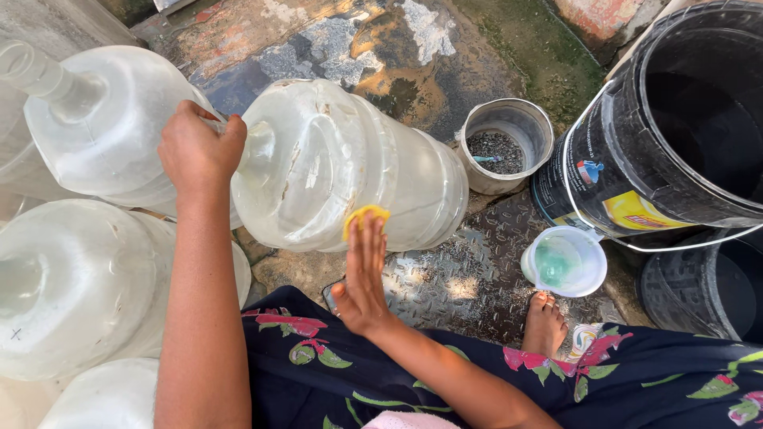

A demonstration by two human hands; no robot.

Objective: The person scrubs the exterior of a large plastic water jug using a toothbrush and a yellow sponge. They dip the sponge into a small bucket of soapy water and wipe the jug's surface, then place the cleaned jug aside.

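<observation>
The large clear plastic water jug (350, 167) lies on its side on the patterned metal plate (469, 278), its neck pointing toward the person's left, its base close beside the small metal tin (509, 143). Judged from its thin, translucent wall and ribbed body, the jug is light when empty, fairly stiff along the ribs yet liable to flex on the smooth panels, and probably slippery where wet — it will also roll freely while it lies flat. The soundest hold is at the neck and shoulder, where the shape narrows and the wall is thickest. The left hand (199, 151) takes exactly this position: arm extended straight forward, wrist turned down, fingers curled around the neck region in a closed grasp, though the fingertips are hidden behind the hand. The right hand (364, 274) reaches up from the lap with the forearm angled inward; its fingers are straight and held close together, pressing a small yellow sponge (366, 216) flat against the near side of the jug — the palm stands clear of the wall. Further jugs (79, 278) stand at left; a black bucket (675, 119) and a small white cup (564, 260) stand at right.
</observation>
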